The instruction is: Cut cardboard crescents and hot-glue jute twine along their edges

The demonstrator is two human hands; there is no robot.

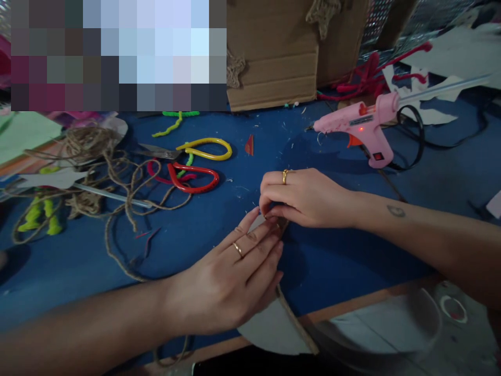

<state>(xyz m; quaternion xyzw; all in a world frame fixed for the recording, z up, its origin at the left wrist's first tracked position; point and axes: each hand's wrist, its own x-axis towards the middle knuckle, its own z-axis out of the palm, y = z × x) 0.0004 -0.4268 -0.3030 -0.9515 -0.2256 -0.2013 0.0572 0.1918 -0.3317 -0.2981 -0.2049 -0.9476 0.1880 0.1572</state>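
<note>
A light grey card piece [272, 329] with brown twine [298, 322] along its right edge reaches over the table's front edge. My left hand [230, 271] lies across it with long, close-set fingers, holding it; the thumb is hidden. At the card's far end, my right hand [301, 198] is closed in a pinch, thumb and fingertips at the twine-lined edge. The fingertips of both hands nearly meet there, and they cover most of what is pinched. To the right of my right hand stands a pink glue gun [362, 122] with its red light on and a clear glue stick in its back.
Scissors [201, 149] with yellow and red handles lie beyond my left hand, beside tangled twine [129, 183] and green pipe cleaners [39, 214]. A cardboard box [274, 57] stands at the back. The glue gun's black cord [417, 141] trails right. A clear round container [376, 334] sits below the table edge.
</note>
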